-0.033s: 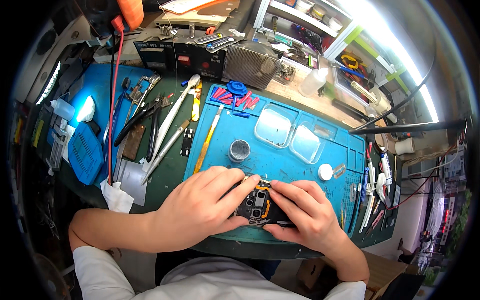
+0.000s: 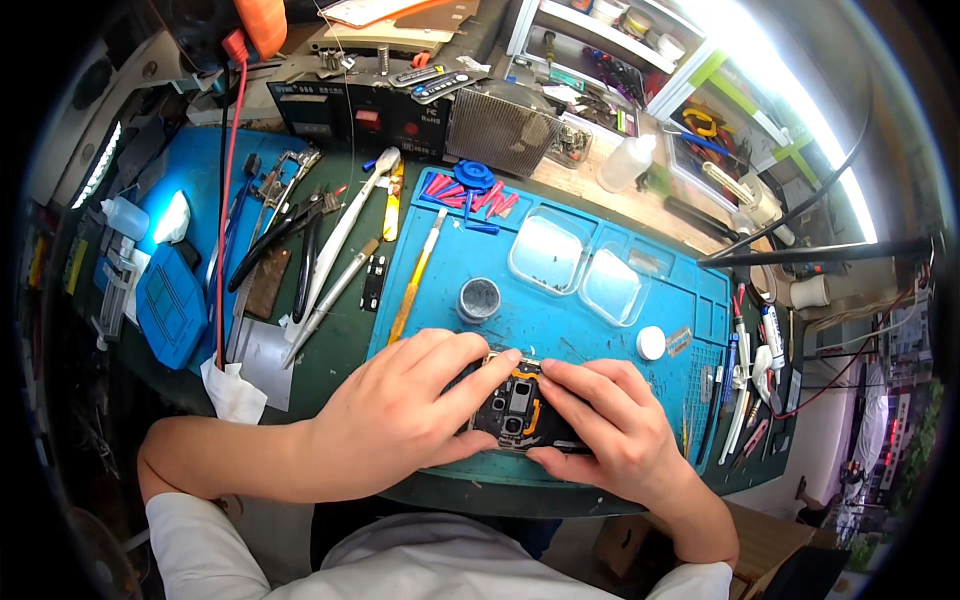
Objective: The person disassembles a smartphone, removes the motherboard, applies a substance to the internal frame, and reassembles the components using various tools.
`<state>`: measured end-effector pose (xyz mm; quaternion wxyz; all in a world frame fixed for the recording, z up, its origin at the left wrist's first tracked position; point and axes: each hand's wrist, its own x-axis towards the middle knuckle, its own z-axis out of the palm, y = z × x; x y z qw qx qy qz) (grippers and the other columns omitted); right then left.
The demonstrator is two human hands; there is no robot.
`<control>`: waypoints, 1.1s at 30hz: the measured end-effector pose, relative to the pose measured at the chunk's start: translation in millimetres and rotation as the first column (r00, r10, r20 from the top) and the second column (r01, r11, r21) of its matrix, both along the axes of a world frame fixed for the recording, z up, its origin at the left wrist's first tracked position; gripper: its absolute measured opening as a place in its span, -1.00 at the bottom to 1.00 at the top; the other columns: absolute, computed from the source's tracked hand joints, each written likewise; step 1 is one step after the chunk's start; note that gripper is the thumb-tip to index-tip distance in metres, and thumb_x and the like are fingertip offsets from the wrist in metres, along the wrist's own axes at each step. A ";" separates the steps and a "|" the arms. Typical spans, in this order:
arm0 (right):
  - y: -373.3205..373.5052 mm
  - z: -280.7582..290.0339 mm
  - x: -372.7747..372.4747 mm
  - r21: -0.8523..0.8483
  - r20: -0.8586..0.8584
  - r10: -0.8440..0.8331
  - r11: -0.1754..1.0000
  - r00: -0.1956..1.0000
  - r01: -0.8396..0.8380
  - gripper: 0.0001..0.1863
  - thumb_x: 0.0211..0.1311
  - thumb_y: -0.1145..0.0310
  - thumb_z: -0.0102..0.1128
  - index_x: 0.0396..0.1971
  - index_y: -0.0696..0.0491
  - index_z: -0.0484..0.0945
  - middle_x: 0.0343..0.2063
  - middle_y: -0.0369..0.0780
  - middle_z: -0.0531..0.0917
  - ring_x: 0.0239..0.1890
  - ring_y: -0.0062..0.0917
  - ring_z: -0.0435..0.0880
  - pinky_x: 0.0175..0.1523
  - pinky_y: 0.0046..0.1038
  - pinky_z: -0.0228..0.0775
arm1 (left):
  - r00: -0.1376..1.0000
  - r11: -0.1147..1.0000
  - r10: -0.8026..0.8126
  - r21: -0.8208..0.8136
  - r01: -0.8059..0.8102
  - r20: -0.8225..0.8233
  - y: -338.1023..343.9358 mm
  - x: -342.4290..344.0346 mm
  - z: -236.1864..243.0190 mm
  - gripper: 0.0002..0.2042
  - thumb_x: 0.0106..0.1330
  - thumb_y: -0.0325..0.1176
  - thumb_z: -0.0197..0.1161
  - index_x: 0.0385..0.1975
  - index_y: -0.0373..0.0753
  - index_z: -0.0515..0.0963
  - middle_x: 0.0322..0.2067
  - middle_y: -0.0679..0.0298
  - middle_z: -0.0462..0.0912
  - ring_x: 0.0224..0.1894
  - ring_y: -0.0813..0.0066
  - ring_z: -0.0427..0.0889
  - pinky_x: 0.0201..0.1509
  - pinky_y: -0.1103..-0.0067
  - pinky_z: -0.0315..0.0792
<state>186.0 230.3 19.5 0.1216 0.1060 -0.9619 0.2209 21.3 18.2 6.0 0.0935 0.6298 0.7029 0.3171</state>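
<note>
An opened smartphone [image 2: 518, 400] lies near the front edge of the blue work mat [image 2: 450, 260], its back cover off. Round camera lenses and an orange flex strip show in its dark inside. My left hand [image 2: 405, 410] grips the phone's left part, index finger on the far edge and thumb on the near one. From the other side my right hand [image 2: 615, 425] pinches it the same way, fingers at the far edge and thumb along the near edge. Both palms cover the phone's ends. Just beyond my left fingers stands a small round jar [image 2: 479, 301] of grey paste.
Two clear plastic boxes [image 2: 548, 252] and a white cap [image 2: 651, 344] sit on the mat. A yellow-handled brush [image 2: 415, 280] lies left of the jar. Further left are pliers [image 2: 270, 240] and tweezers. A black cable arm [image 2: 820, 254] reaches in from the right.
</note>
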 end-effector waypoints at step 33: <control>-8.4 -18.0 15.5 -0.062 -0.121 -0.159 0.986 0.980 0.153 -0.21 -0.08 0.27 0.67 0.22 0.19 0.57 0.00 -0.14 0.75 0.03 -0.27 0.71 0.13 -0.29 0.50 | 0.998 0.998 -0.022 -0.053 0.019 -0.058 2.3 -0.6 3.8 -0.29 0.01 -0.34 0.61 0.23 -0.37 0.52 0.12 0.07 0.49 0.17 0.06 0.55 0.26 0.29 0.48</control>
